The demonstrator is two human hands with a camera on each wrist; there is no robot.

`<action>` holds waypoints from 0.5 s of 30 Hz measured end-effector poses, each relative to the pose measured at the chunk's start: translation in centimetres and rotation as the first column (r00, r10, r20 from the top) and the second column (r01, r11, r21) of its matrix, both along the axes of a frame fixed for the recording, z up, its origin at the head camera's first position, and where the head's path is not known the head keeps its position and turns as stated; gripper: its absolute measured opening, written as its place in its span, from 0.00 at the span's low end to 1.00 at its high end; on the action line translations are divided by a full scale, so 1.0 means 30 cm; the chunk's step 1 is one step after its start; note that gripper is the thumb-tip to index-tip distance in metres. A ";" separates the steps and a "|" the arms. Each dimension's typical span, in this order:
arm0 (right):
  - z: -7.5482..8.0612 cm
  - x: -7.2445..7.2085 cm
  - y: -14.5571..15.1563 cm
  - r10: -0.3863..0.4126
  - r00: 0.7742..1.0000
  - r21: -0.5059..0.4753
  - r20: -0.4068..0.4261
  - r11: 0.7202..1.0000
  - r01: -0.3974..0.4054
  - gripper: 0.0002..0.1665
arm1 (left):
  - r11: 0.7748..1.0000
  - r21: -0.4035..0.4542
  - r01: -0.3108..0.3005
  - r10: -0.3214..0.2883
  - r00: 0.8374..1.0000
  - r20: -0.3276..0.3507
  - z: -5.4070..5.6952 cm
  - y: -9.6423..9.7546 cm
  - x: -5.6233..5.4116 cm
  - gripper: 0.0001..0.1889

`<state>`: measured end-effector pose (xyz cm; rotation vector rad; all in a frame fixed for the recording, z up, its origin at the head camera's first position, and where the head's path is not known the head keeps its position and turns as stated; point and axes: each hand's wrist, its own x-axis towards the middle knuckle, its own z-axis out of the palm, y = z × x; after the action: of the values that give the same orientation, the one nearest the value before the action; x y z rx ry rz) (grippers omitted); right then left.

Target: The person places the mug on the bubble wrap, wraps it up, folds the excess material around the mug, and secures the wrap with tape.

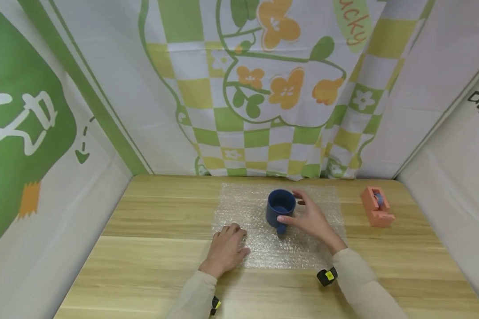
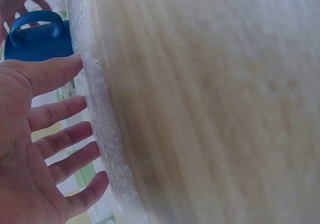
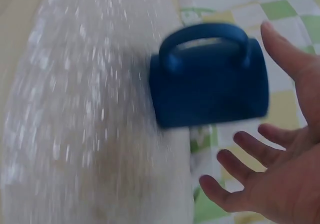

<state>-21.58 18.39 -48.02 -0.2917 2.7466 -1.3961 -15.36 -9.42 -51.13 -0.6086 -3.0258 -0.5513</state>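
Observation:
A dark blue mug [image 1: 280, 208] stands upright on a sheet of clear bubble wrap [image 1: 259, 252], its handle toward the person. Around the mug's right side the right hand [image 1: 309, 217] is spread, thumb at the front and fingers toward the back. The right wrist view shows that hand [image 3: 280, 169] with fingers apart beside the mug [image 3: 210, 87], not curled round it. On the left edge of the wrap lies the left hand [image 1: 225, 248], palm down. Its fingertips [image 2: 92, 181] touch the wrap [image 2: 107, 134] in the left wrist view.
A pink tape dispenser [image 1: 377, 207] with a blue roll sits at the right rear of the wooden table [image 1: 155, 230]. Behind the table hangs a green, yellow and white checked cloth [image 1: 259, 150]. Pale fabric walls stand at both sides.

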 end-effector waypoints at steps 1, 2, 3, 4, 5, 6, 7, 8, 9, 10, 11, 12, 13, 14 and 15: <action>0.001 0.009 0.021 0.016 1.000 0.010 -0.003 1.000 -0.016 0.60 | 1.000 0.001 0.000 0.000 1.000 -0.001 0.001 0.000 0.000 0.24; 0.001 0.017 0.043 0.035 0.999 0.029 -0.016 0.999 -0.035 0.59 | 1.000 0.000 0.001 -0.001 1.000 -0.002 0.001 0.000 -0.001 0.24; 0.003 0.026 0.067 0.059 0.998 0.054 -0.033 0.997 -0.057 0.58 | 1.000 -0.001 0.001 -0.001 1.000 -0.003 0.001 0.001 -0.001 0.24; 0.005 0.036 0.091 0.084 0.995 0.085 -0.047 0.993 -0.080 0.56 | 1.000 -0.002 0.001 -0.001 1.000 -0.004 0.001 0.001 -0.002 0.24; 0.007 0.048 0.116 0.114 0.992 0.125 -0.063 0.987 -0.105 0.54 | 1.000 -0.003 0.001 -0.001 1.000 -0.003 0.001 0.001 -0.002 0.24; 0.010 0.061 0.142 0.144 0.987 0.164 -0.070 0.978 -0.131 0.52 | 1.000 -0.004 0.001 -0.001 1.000 0.000 0.000 0.001 -0.002 0.24; 0.011 0.074 0.167 0.178 0.981 0.209 -0.074 0.965 -0.159 0.50 | 1.000 -0.003 0.003 -0.003 1.000 0.001 0.001 0.001 -0.002 0.24; 0.012 0.088 0.191 0.202 0.977 0.258 -0.072 0.950 -0.177 0.49 | 1.000 -0.004 0.004 -0.004 1.000 0.002 0.000 0.001 -0.003 0.24; 0.012 0.102 0.214 0.225 0.972 0.308 -0.063 0.931 -0.195 0.49 | 1.000 -0.004 0.004 -0.004 1.000 0.003 0.000 0.001 -0.002 0.24; 0.011 0.116 0.235 0.247 0.968 0.358 -0.048 0.909 -0.214 0.50 | 1.000 -0.004 0.005 -0.005 1.000 0.004 -0.001 0.001 -0.002 0.24; 0.009 0.130 0.255 0.268 0.963 0.406 -0.032 0.884 -0.232 0.51 | 1.000 -0.004 0.005 -0.005 1.000 0.004 -0.001 0.001 -0.002 0.24; 0.005 0.144 0.273 0.284 0.959 0.457 -0.018 0.855 -0.245 0.53 | 1.000 -0.005 0.006 -0.006 1.000 0.003 -0.002 0.001 -0.002 0.24; 0.001 0.158 0.290 0.296 0.955 0.499 -0.002 0.828 -0.255 0.55 | 1.000 -0.006 0.006 -0.006 1.000 0.002 -0.002 0.001 -0.001 0.24; -0.004 0.172 0.306 0.301 0.953 0.535 0.015 0.803 -0.262 0.57 | 1.000 -0.007 0.006 -0.006 1.000 0.002 -0.004 0.001 -0.001 0.24; -0.010 0.185 0.321 0.307 0.951 0.560 0.034 0.782 -0.272 0.59 | 1.000 -0.007 0.007 -0.007 1.000 0.002 -0.005 0.001 -0.001 0.24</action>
<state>-16.02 28.03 -48.31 -0.6878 2.8356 -0.4749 -15.38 -9.40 -51.28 -0.6193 -3.0294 -0.5423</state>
